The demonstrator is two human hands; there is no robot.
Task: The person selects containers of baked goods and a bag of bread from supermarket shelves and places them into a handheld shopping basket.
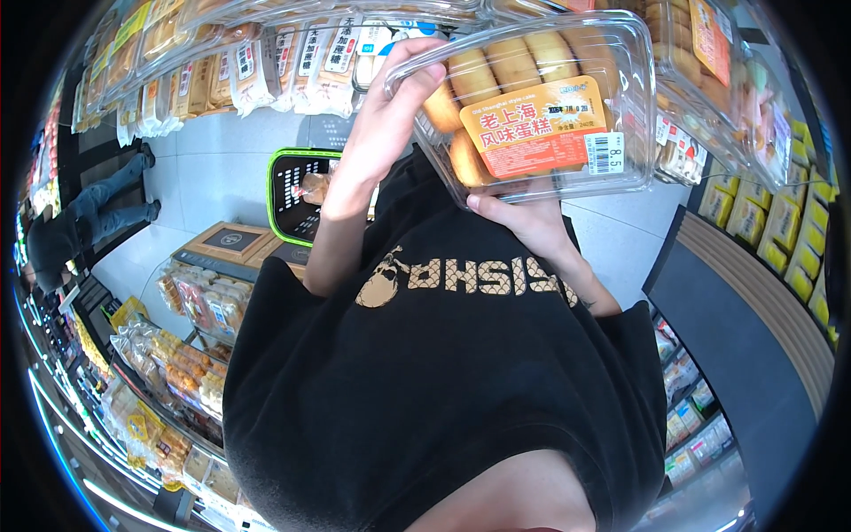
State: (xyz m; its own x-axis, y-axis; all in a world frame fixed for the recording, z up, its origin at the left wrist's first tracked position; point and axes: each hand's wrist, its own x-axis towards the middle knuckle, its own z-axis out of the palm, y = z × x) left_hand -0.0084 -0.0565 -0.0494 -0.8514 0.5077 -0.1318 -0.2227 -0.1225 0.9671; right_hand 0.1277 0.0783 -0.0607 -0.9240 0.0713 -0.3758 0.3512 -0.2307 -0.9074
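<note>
A clear plastic clamshell box of small golden cakes is held up in front of me by both hands. Its orange and red printed label faces me, with a white barcode sticker at the lower right. My left hand grips the box's left end, thumb on the lid and fingers partly hidden. From below, my right hand supports the lower edge with its thumb against the side; its other fingers are mostly behind the box. The lid looks closed.
Packaged breads line the shelf ahead. A black shopping basket with a green rim, holding packaged food, is beside my left forearm. Yellow packs fill a right-hand display. Bagged snacks stand at left; a person is farther off.
</note>
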